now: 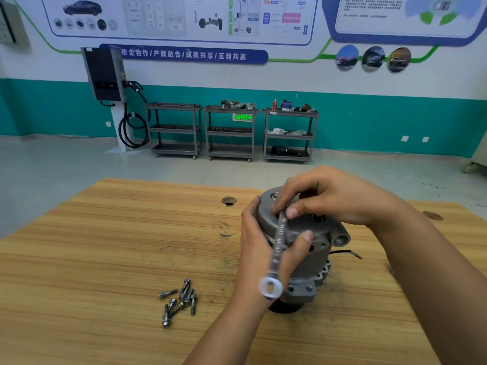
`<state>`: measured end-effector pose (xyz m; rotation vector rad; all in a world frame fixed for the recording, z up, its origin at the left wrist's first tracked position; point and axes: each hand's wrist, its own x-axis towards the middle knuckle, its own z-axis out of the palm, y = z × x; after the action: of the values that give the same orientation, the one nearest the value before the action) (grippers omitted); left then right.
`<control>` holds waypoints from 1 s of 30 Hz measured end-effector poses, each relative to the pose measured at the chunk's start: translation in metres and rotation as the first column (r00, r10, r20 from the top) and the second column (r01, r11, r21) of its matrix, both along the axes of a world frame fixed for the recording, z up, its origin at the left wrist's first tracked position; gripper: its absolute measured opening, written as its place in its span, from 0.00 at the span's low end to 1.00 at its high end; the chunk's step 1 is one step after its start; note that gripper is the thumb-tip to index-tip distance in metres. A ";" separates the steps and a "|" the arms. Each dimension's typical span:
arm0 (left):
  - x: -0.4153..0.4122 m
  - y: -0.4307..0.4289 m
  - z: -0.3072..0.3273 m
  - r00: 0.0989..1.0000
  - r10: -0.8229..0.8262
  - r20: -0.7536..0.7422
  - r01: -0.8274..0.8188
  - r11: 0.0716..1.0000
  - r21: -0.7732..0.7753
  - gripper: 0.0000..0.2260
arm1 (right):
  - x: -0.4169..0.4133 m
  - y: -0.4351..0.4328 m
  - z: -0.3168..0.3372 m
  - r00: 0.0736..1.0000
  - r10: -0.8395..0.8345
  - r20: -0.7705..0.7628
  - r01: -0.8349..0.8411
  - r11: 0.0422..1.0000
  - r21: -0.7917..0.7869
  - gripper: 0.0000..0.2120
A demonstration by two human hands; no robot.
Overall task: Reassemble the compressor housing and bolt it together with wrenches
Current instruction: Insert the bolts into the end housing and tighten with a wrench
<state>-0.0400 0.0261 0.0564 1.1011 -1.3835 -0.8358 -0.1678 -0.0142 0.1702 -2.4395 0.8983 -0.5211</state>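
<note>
A grey metal compressor housing (313, 248) stands upright on the wooden table (105, 246), right of centre. My left hand (261, 248) wraps around its left side, thumb on the front. My right hand (334, 196) rests on its top cover and pinches the upper end of a slim wrench (279, 246). The wrench is blurred and slants down towards me, its ring end (270, 287) near my left wrist. Several loose bolts (179, 301) lie in a small heap on the table, left of the housing.
A black wire (347, 252) sticks out from the housing's right side. A round hole (228, 201) is in the table behind the housing, another near the right edge (433, 216). Three grey carts (232, 133) and a wall charger (105, 75) stand far behind.
</note>
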 end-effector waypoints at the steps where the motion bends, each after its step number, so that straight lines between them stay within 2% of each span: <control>1: 0.000 0.000 0.000 1.000 -0.006 -0.008 0.006 1.000 -0.008 0.39 | 0.003 0.000 -0.001 1.000 -0.016 0.000 0.016 0.999 -0.030 0.11; 3: -0.001 0.000 0.000 1.000 -0.007 -0.018 0.007 1.000 -0.009 0.37 | 0.009 -0.001 -0.005 0.999 -0.048 -0.009 0.047 0.992 -0.118 0.10; 6: 0.000 0.001 0.001 1.000 0.005 -0.025 -0.005 1.000 -0.002 0.32 | 0.017 -0.003 -0.010 0.994 -0.101 -0.043 0.087 0.961 -0.263 0.14; 9: 0.001 0.001 0.001 1.000 -0.005 -0.030 0.005 1.000 -0.001 0.36 | 0.019 -0.004 -0.009 0.976 -0.177 -0.125 0.123 0.927 -0.354 0.09; 11: 0.002 0.001 0.001 1.000 -0.004 -0.029 0.004 1.000 0.002 0.34 | 0.016 -0.005 -0.007 0.958 -0.238 -0.162 0.165 0.916 -0.366 0.07; 14: 0.001 0.000 0.001 1.000 -0.003 -0.021 0.003 1.000 0.006 0.35 | 0.008 -0.004 -0.005 0.945 -0.270 -0.184 0.190 0.912 -0.363 0.11; 19: -0.001 0.002 0.002 1.000 0.001 -0.022 -0.001 1.000 0.011 0.34 | 0.000 0.002 0.003 0.867 -0.380 -0.323 0.191 0.852 -0.488 0.12; 22: -0.001 0.002 0.002 1.000 0.005 -0.028 -0.005 1.000 0.005 0.33 | -0.001 0.008 0.009 0.849 -0.384 -0.364 0.197 0.868 -0.455 0.12; 26: 0.000 0.002 0.001 1.000 0.008 -0.030 -0.008 1.000 -0.002 0.34 | 0.006 0.021 0.011 0.846 -0.342 -0.409 0.193 0.911 -0.364 0.19; 30: 0.001 0.002 0.000 1.000 0.014 -0.027 -0.014 1.000 0.002 0.37 | 0.004 0.028 0.016 0.857 -0.312 -0.410 0.169 0.922 -0.347 0.14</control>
<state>-0.0391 0.0285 0.0566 1.0958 -1.3510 -0.8392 -0.1634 0.0136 0.1859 -2.8042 1.4310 -0.1623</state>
